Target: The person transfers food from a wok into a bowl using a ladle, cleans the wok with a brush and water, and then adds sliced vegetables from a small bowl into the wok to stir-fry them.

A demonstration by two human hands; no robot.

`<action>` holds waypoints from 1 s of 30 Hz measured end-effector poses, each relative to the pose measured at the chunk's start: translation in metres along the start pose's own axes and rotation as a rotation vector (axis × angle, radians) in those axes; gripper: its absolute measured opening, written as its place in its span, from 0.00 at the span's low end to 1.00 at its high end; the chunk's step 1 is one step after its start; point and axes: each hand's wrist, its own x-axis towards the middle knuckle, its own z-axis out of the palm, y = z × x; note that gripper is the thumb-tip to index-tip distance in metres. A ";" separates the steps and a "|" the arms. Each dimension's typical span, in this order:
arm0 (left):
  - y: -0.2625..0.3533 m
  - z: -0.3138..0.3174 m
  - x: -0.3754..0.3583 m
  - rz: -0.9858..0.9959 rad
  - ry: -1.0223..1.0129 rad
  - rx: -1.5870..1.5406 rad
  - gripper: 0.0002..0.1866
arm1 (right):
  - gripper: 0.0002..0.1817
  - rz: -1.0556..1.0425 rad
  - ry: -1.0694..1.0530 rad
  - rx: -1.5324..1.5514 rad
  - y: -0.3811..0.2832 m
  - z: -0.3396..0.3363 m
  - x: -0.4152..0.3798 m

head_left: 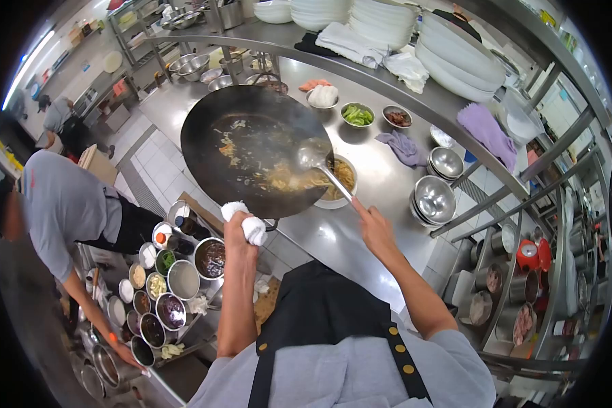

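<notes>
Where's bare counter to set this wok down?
Bare steel lies between the purple cloth and the stacked steel bowls, and behind the wok toward the left. Crowded: the condiment tubs beside the left hand.

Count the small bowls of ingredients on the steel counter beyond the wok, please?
3: a bowl of white food nearest the wok, a bowl of green vegetables beside it, and a bowl of dark food farthest right. Others may be hidden.
</notes>
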 end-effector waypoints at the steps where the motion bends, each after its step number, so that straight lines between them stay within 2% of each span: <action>1: -0.001 0.002 0.000 -0.007 -0.003 0.006 0.08 | 0.30 -0.008 0.023 -0.012 0.007 -0.002 -0.009; 5: -0.004 0.003 0.008 0.068 0.010 0.025 0.09 | 0.31 0.060 0.046 -0.075 0.020 -0.011 -0.035; 10: -0.005 -0.003 0.016 0.193 0.004 0.076 0.14 | 0.33 0.070 0.097 -0.161 0.030 -0.020 -0.051; 12: -0.003 0.001 0.011 0.206 0.018 0.099 0.15 | 0.34 0.038 0.132 -0.158 0.025 -0.016 -0.044; 13: -0.002 0.003 0.009 0.212 0.028 0.122 0.17 | 0.34 -0.066 0.242 -0.024 0.019 -0.010 -0.036; 14: -0.003 0.009 0.007 0.243 0.073 0.132 0.13 | 0.33 -0.167 0.349 0.113 0.011 -0.003 -0.030; 15: -0.003 0.007 0.008 0.250 0.048 0.135 0.14 | 0.33 -0.176 0.347 0.121 -0.004 -0.003 -0.021; 17: -0.003 0.007 0.007 0.244 0.064 0.118 0.15 | 0.32 0.271 -0.146 0.788 -0.038 -0.002 0.008; 19: -0.002 0.005 0.004 0.224 0.020 0.122 0.15 | 0.32 0.278 -0.228 1.039 -0.068 0.007 0.043; 21: 0.000 0.004 -0.002 0.205 -0.023 0.128 0.16 | 0.33 0.261 -0.237 1.133 -0.099 0.009 0.078; 24: -0.004 0.012 -0.010 0.194 0.045 0.108 0.18 | 0.34 0.261 -0.236 1.205 -0.127 0.012 0.114; 29: -0.014 0.014 -0.008 0.193 0.056 0.095 0.18 | 0.35 0.270 -0.265 1.206 -0.144 0.027 0.117; 30: -0.015 0.016 -0.006 0.200 0.053 0.102 0.18 | 0.36 0.170 -0.313 1.082 -0.138 0.030 0.110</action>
